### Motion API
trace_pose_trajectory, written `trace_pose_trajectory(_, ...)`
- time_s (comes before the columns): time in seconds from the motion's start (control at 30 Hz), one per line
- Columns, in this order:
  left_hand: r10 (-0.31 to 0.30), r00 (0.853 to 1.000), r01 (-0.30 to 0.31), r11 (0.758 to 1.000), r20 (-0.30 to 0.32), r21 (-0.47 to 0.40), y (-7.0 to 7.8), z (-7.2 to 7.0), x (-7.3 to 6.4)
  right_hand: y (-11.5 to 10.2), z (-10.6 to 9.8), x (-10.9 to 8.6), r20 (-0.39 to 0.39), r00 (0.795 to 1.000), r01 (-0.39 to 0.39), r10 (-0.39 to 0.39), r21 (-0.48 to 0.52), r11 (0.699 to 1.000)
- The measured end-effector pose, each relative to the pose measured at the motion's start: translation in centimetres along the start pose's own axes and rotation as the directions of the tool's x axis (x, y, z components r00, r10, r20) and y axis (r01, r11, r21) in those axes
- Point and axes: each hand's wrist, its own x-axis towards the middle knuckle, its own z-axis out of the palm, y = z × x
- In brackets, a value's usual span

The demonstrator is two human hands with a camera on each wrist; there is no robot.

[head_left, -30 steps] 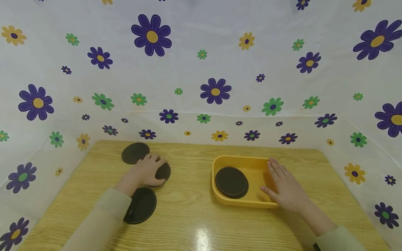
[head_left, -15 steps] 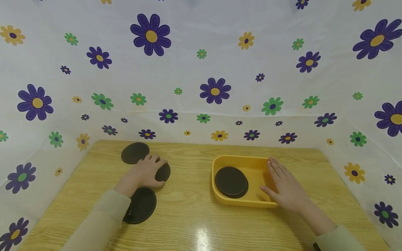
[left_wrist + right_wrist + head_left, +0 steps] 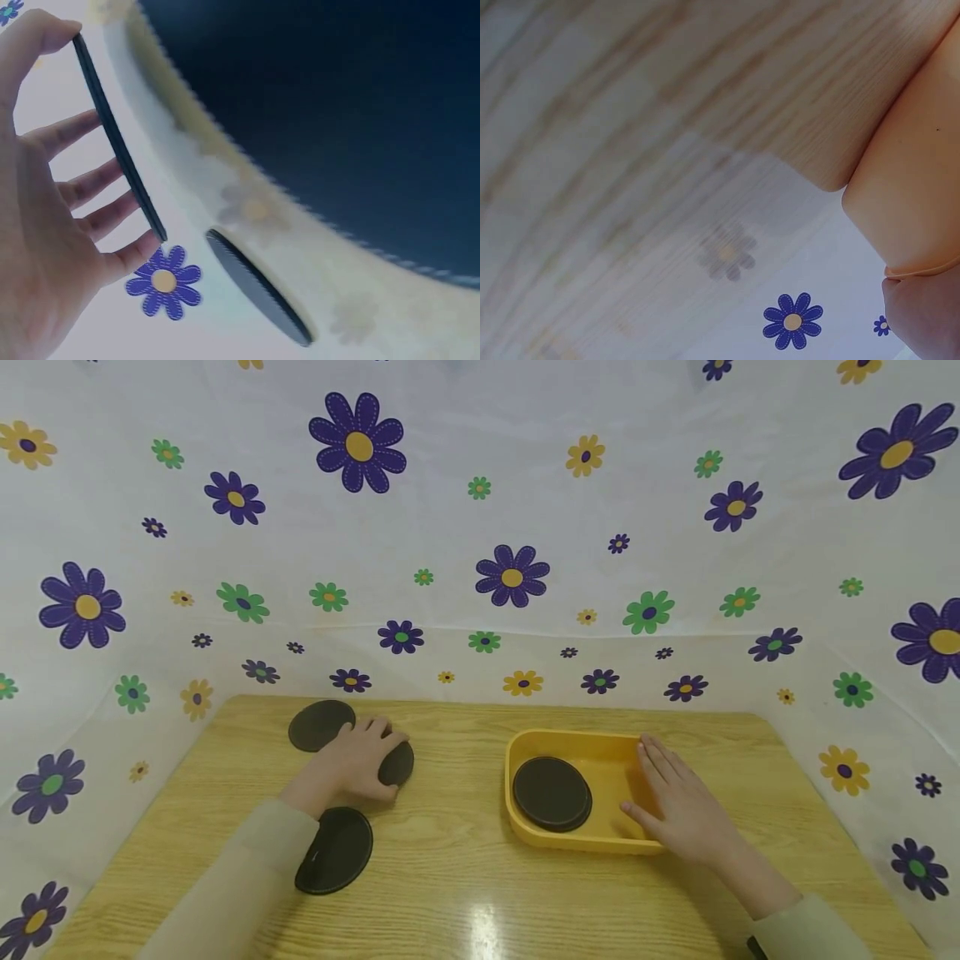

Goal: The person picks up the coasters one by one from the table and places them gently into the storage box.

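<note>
With the left hand (image 3: 356, 760), gripping a thin black disc (image 3: 397, 766) by its rim, thumb against one edge and fingers spread along the other. Only partly spread, about as far as the black disc is wide. Positioned left of the yellow tray (image 3: 611, 777), roughly level with its middle. Being round, without any long axis; turned with its dark face mostly upward in the head view, yet seen edge-on as a narrow slanting bar in the left wrist view. Hard to tell whether touching the table (image 3: 457, 835).

With the right hand (image 3: 682, 810), resting on the right end of the yellow tray, fingers straight and close together, thumb held apart toward the inside. Stretched sideways along its long axis, in the yellow tray's case, with a dark stacked disc (image 3: 551, 792) lying flat in its left end (showing a second edge just beneath).

Also left of the yellow tray: a far disc (image 3: 315, 727), about level with its back rim, and a near disc (image 3: 341, 852), about level with its front rim, bearing a small pale mark too small to read. Behind the yellow tray, hung with purple, green and yellow flowers, a white cloth (image 3: 450, 527).
</note>
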Motion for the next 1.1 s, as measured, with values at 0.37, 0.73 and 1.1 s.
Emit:
trace_pose_trajectory(0.37, 0.126, 0.991, -0.124, 0.991, -0.054, 0.043, 2.2, -2.0, 1.9, 0.1, 0.2, 0.2, -0.017, 1.000, 0.012, -0.012, -0.008, 1.000)
trace_pose_trajectory(0.73, 0.205, 0.978, -0.200, 0.974, -0.037, 0.107, 5.8, -4.4, 3.7, 0.1, 0.1, 0.4, -0.018, 1.000, 0.013, -0.013, -0.011, 1.000)
trace_pose_trajectory(1.1, 0.308, 0.951, -0.301, 0.944, -0.032, 0.137, 10.1, -5.2, 5.5, 0.3, 0.3, 0.0, -0.053, 0.998, 0.034, -0.035, -0.020, 0.999)
